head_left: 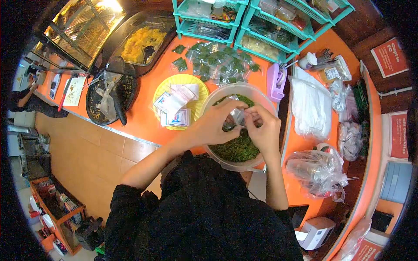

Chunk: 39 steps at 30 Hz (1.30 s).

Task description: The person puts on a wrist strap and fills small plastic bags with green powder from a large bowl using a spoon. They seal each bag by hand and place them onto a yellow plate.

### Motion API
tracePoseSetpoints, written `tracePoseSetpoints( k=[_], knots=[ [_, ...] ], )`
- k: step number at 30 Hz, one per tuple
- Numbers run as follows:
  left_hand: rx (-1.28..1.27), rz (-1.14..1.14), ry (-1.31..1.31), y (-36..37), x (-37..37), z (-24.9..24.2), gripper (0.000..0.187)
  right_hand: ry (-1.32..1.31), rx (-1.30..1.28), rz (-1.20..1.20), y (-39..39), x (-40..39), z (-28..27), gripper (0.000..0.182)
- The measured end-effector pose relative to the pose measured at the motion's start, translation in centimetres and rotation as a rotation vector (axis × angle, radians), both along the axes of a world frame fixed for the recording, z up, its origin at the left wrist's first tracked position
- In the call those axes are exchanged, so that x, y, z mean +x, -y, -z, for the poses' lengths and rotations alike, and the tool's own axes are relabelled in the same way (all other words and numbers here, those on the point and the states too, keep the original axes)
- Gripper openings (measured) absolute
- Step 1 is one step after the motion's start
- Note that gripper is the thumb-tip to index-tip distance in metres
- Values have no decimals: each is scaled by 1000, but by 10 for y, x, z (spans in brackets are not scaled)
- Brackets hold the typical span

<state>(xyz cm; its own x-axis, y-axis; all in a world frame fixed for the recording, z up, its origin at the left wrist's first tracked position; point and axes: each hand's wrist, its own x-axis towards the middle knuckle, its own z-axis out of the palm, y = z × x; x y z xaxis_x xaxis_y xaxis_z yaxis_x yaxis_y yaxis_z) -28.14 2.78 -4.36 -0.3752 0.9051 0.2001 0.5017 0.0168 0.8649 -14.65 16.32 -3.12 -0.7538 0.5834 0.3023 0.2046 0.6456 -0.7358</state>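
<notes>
Both of my hands meet over a large clear tub [212,155] filled with chopped green herbs [237,150]. Between them is a small clear plastic bag [237,115]. My left hand [220,122] comes in from the left, its fingers closed on the bag's left side. The fingertips of my right hand [261,126] pinch the bag's right edge. Behind the tub lie several small packed bags of greens [217,61] on the orange counter [146,93]. Left of the tub, a yellow plate [167,85] holds packets and paper labels.
Teal racks [237,43] stand at the back. A purple tape dispenser [276,82] and white plastic bags [310,106] are to the right. A black pan [93,93] and a tray of yellow food [143,41] are left. Another person [32,102] stands at far left.
</notes>
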Motion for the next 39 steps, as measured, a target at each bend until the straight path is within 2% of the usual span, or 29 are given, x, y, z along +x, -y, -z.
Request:
tracePoseSetpoints(
  k=[1, 2, 5, 6, 8, 9, 11, 12, 14, 15, 16, 18, 22, 26, 28, 29, 30, 37, 39],
  knots=[
    [59, 210, 235, -2, -4, 5, 73, -15, -21, 21, -2, 3, -4, 9],
    [58, 209, 238, -3, -6, 6, 73, -12, -22, 20, -1, 5, -9, 9],
    [122, -70, -140, -8, -5, 5, 77, 6, 4, 168, 0, 11, -15, 7],
    [123, -67, -138, -10, 1, 2, 77, 7, 6, 171, 2, 11, -15, 7],
    [165, -206, -574, -11, 19, -7, 75, 48, 60, 176, 13, 8, -19, 10],
    [162, -205, -570, -16, 23, 1, 75, 51, 58, 176, 13, 9, -17, 10],
    [387, -204, -257, -25, 29, 19, 64, 45, -15, 147, 11, 9, -14, 14],
    [387, -204, -256, -24, 27, 19, 64, 46, -15, 148, 4, 11, -14, 14],
    [285, -270, -138, -14, 19, 13, 55, 97, 245, -40, -19, 23, -17, 19],
    [165, -274, -78, -10, 15, 9, 56, 308, 472, -75, -25, 33, -24, 18],
    [164, -275, -77, -8, 10, 7, 56, 310, 471, -76, -35, 42, -21, 18],
    [142, -295, 26, -5, 3, 6, 55, 531, 630, -216, -55, 56, -4, 20],
    [142, -299, 115, -6, 0, 11, 54, 460, 726, -267, -66, 55, -2, 21],
    [220, -244, 43, -10, 5, 19, 53, 382, 702, -236, -58, 38, 6, 20],
    [236, -226, 36, -11, 5, 20, 52, 457, 581, -481, -52, 32, 37, 17],
    [236, -208, 37, -10, 5, 19, 53, 502, 439, -529, -44, 30, 43, 10],
    [235, -192, 38, -8, 4, 19, 53, 498, 442, -529, -44, 30, 42, 10],
    [10, -157, 58, 2, 2, 18, 56, 477, 296, -306, -54, 48, 6, 10],
    [17, -124, -96, 1, 4, 26, 56, 437, 280, -247, -58, 57, -9, 10]
  ],
)
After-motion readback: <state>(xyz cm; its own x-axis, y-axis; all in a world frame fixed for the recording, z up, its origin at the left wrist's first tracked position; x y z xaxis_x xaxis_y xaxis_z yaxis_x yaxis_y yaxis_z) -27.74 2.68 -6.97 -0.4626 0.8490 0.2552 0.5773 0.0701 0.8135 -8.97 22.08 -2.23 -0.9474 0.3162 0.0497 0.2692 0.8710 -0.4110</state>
